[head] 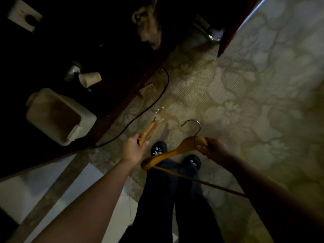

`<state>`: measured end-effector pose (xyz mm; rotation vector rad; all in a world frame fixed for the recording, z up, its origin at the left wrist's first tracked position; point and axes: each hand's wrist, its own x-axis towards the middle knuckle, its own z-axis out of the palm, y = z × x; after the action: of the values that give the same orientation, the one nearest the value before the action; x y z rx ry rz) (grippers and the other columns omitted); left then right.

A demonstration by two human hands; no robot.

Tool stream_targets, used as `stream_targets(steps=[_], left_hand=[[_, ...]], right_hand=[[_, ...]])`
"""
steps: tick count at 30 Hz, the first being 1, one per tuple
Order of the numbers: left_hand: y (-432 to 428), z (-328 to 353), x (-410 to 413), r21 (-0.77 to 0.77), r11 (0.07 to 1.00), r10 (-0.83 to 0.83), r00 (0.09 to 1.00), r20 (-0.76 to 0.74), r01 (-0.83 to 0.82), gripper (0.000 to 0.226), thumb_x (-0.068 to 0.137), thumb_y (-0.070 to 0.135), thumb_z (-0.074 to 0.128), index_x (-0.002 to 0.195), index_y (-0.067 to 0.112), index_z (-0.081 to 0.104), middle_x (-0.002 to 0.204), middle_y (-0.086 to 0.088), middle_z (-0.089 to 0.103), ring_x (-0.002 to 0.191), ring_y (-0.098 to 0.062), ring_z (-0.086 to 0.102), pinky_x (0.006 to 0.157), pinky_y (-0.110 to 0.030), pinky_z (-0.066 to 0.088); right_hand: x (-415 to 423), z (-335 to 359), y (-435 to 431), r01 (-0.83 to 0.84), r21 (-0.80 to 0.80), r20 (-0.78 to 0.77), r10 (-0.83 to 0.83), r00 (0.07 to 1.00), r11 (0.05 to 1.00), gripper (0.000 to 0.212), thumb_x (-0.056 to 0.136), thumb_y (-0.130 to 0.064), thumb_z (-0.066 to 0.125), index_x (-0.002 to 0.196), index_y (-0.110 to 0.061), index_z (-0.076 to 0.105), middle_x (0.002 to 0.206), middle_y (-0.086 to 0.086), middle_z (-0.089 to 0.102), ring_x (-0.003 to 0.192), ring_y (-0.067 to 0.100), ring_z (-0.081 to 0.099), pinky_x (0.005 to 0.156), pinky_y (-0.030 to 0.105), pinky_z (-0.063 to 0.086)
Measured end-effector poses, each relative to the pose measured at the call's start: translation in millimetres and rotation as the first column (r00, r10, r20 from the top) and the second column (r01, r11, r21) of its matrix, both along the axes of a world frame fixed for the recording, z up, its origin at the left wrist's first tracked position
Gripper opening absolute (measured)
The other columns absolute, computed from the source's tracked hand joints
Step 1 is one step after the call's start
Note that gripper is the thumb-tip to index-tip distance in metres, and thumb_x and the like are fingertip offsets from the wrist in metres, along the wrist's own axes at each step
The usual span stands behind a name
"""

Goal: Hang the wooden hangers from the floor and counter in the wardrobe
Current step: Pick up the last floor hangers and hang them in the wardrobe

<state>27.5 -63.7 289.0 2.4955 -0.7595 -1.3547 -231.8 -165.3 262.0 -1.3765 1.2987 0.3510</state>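
Smooth, slightly glossy wood is seen on the hanger [175, 151], shiny metal on its hook [192, 122]; the floor [236, 88] is covered in matt, ribbed floral carpet.

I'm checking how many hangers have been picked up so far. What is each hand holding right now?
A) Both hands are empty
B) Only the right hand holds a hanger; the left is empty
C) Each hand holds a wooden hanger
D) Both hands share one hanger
C: the left hand is closed on a wooden hanger seen end-on, while the right hand has its grip on a second wooden hanger near the metal hook.
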Motion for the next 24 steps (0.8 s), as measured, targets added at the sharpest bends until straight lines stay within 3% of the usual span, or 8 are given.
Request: stream_targets(steps=[4,8,11,14,18,20,24], left_hand=[[6,98,0,-0.029,0.992,0.117,0.986,-0.120,-0.122,0.015,0.090,0.017,0.057,0.076,0.019,0.054,0.077,-0.008,0.067,0.065,-0.024,0.065,0.071,-0.038,0.054],[18,190,7,-0.092,0.987,0.097,0.952,-0.290,-0.129,0.015,0.092,0.011,0.053,0.082,0.022,0.053,0.071,0.000,0.064,0.043,-0.001,0.060,0.049,-0.018,0.045],[37,242,12,-0.093,0.985,0.097,0.913,-0.395,-0.145,0.018,0.092,0.005,0.050,0.084,0.021,0.051,0.072,-0.004,0.062,0.043,0.001,0.060,0.041,-0.009,0.043],[59,271,11,-0.042,0.986,0.127,0.889,-0.440,-0.161,0.010,0.094,0.008,0.048,0.092,0.017,0.052,0.074,-0.004,0.060,0.051,-0.004,0.061,0.044,-0.010,0.044],[87,290,4,0.018,0.936,0.322,0.833,-0.449,-0.352,0.013,0.096,0.013,0.044,0.104,0.008,0.053,0.072,-0.005,0.057,0.050,-0.005,0.058,0.043,-0.014,0.043],[96,295,-3,0.037,0.900,0.404,0.801,-0.442,-0.434,0.014,0.097,0.015,0.043,0.103,0.009,0.054,0.075,-0.005,0.060,0.055,-0.009,0.059,0.045,-0.017,0.044],[108,296,-23,0.040,0.814,0.542,0.735,-0.407,-0.579,0.008,0.098,0.017,0.042,0.098,0.015,0.050,0.078,-0.004,0.063,0.046,-0.004,0.061,0.040,-0.015,0.044]], right_hand=[[6,100,3,-0.020,-0.052,-0.007,0.020,1.000,0.998,0.012,0.085,-0.030,0.064,0.078,-0.025,0.055,0.063,-0.008,0.050,0.059,0.009,0.049,0.058,0.026,0.041],[12,197,4,-0.087,-0.134,-0.024,0.084,0.996,0.987,0.020,0.087,-0.030,0.061,0.100,-0.014,0.062,0.082,0.001,0.060,0.078,0.017,0.057,0.071,0.031,0.046],[15,250,-1,-0.124,-0.138,-0.015,0.123,0.992,0.983,0.027,0.088,-0.029,0.060,0.104,-0.009,0.062,0.083,0.003,0.062,0.075,0.016,0.058,0.073,0.031,0.050],[24,285,-14,-0.232,-0.184,-0.082,0.220,0.972,0.955,0.034,0.089,-0.036,0.057,0.109,-0.010,0.061,0.093,0.009,0.063,0.083,0.020,0.058,0.078,0.035,0.047],[43,316,-23,-0.383,-0.247,-0.071,0.378,0.923,0.890,0.034,0.090,-0.033,0.056,0.118,-0.014,0.057,0.105,0.007,0.062,0.094,0.018,0.055,0.082,0.029,0.042],[46,321,-25,-0.448,-0.227,-0.048,0.450,0.892,0.865,0.036,0.090,-0.031,0.057,0.122,-0.015,0.054,0.106,0.004,0.060,0.096,0.016,0.053,0.086,0.030,0.042],[44,318,-29,-0.530,-0.200,-0.010,0.540,0.842,0.824,0.037,0.089,-0.026,0.059,0.123,-0.013,0.053,0.102,0.001,0.055,0.098,0.016,0.052,0.087,0.028,0.040]])
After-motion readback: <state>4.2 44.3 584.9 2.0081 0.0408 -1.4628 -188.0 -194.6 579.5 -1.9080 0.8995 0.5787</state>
